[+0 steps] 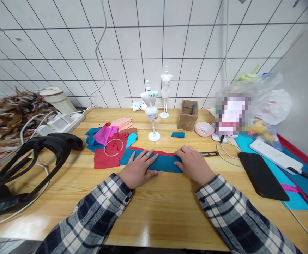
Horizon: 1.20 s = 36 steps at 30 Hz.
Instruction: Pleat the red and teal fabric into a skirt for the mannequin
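Blue cloth strip [165, 164] lies lengthwise before the person, mid-surface, a red cloth edge [165, 153] showing along its 12 o'clock side. Left hand [138, 168] on its 9 o'clock half, fingers spread and palm down, gripping nothing. Right hand [193, 164] at the 3 o'clock end, fingers bent over the cloth; whether they pinch it or only press, cannot tell.

Step in hand, as I judge it: getting the layers flat and even. Best done with the left hand as a light anchor, the right drawing the end gently towards 3 o'clock, no hard pull. Worth checking that the red margin runs even; the cut edges look wavy and could skew.

Surface [164, 211]: pale wood grain. Clock taken from the strip: white dress form [151, 111] at 12, a second form [165, 86] behind it; cardboard box [187, 120] at 1; pink dish [199, 131] of small bits at 2; black snips [210, 154] at 3, near the right hand; black phone [264, 175] further out, towards 4. Heaped cloth scraps [107, 134] at 10.

Room: white tiled wall [127, 42] behind, cables hanging down it.
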{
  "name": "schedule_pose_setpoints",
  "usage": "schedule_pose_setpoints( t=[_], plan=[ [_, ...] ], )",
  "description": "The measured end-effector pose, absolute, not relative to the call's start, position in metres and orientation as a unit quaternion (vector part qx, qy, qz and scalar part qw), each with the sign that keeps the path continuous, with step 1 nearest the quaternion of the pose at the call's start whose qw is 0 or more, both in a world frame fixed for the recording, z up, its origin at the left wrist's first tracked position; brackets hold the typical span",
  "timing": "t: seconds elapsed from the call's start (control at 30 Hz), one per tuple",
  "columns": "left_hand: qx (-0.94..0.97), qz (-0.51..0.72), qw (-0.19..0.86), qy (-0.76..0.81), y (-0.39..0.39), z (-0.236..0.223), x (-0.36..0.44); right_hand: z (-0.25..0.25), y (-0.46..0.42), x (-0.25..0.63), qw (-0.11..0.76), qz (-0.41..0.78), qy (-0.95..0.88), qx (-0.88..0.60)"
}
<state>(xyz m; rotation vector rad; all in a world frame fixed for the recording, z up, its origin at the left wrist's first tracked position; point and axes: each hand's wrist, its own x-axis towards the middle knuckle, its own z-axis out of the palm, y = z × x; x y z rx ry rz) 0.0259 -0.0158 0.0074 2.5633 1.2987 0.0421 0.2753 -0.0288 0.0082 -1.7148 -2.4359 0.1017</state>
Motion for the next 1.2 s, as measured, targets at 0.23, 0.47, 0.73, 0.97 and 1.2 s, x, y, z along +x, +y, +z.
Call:
schedule_pose_setpoints(
  t=[0.23, 0.47, 0.73, 0.97, 1.2],
  plan=[
    [0.897, 0.116, 0.08, 0.418, -0.004, 0.027, 0.006, 0.015, -0.03, 0.276, 0.079, -0.045, -0.76, -0.644],
    [0.947, 0.111, 0.162, 0.255, -0.009, 0.017, 0.018, 0.003, -0.032, 0.271, 0.076, 0.012, -0.792, -0.605],
    [0.958, 0.039, 0.159, 0.235, -0.031, 0.022, 0.045, 0.002, -0.024, 0.272, 0.231, 0.048, -0.815, -0.53],
    [0.931, 0.08, 0.198, 0.297, -0.032, 0.025, 0.04, 0.008, -0.032, 0.26, 0.178, 0.162, -0.857, -0.455],
    [0.883, 0.129, 0.139, 0.43, -0.017, 0.019, 0.027, 0.009, -0.036, 0.257, 0.122, 0.121, -0.859, -0.482]
  ],
)
